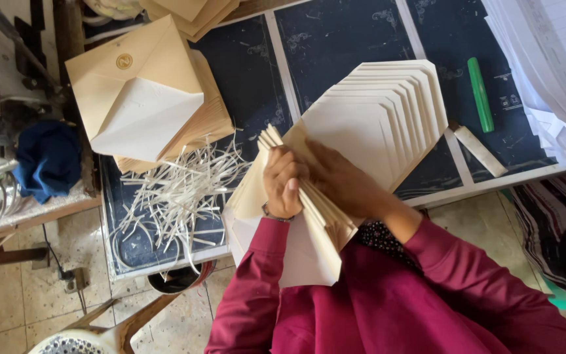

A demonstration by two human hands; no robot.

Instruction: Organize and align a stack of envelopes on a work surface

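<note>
The left hand point(283, 183) is curled into a loose fist, fingers point(291, 172) bent inward, wrist upright. The right hand point(342, 180) lies flat beside it, touching, both forearms in maroon sleeves.

a green marker point(480, 94) lies near paper shreds point(178, 190).

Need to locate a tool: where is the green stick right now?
In the head view, the green stick lies upper right on the dark table, between the fanned envelope blanks and the white paper stack.
</note>
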